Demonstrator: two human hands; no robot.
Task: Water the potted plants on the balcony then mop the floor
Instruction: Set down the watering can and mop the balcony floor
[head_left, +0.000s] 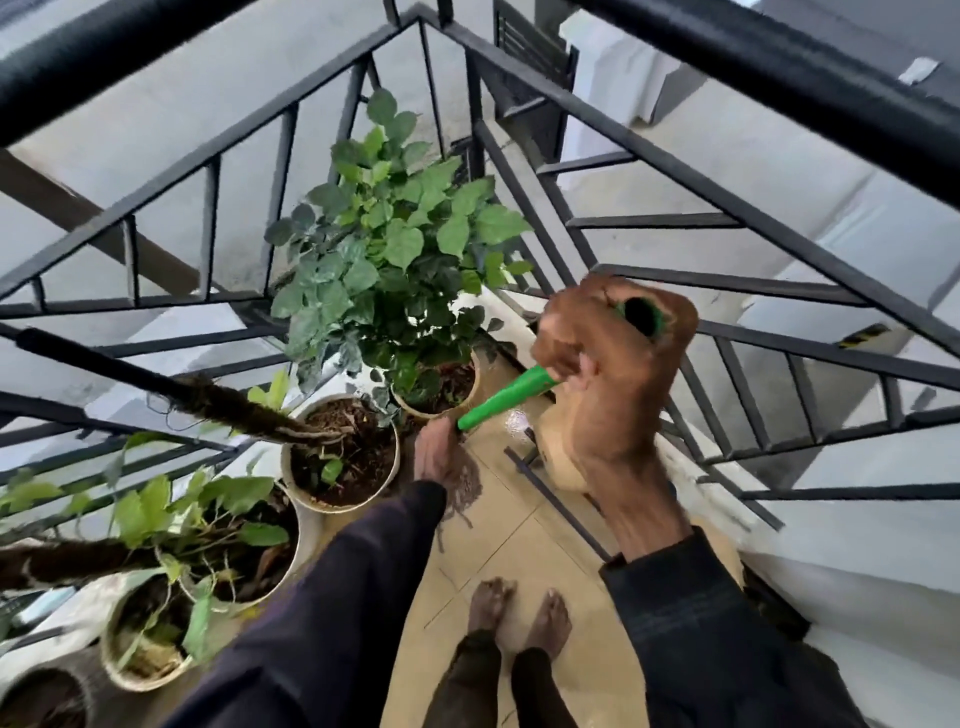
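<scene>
Mopping step, by the look of it: watering judged done, pots dark with damp soil. Right hand (608, 374) high and near the lens, fingers closed around the top of a bright green, smooth plastic mop handle (506, 399), its hollow end showing as a dark round hole. Left hand (439, 457) low, wrapped around the same handle further down, just above a grey, stringy mop head (462, 483) resting on the beige tiled floor (498, 551). Wet sheen on the tiles near the corner. Round cream pots in a row along the left: leafy green shrub in a pale round pot (441, 395) at the corner, a cream pot of dark fibrous soil (340, 452) just beside the mop. Black metal railing (675, 156) all round. Next move probably calls for dragging the strands across the tiles, clear of bare feet (514, 618) and pot rims.
</scene>
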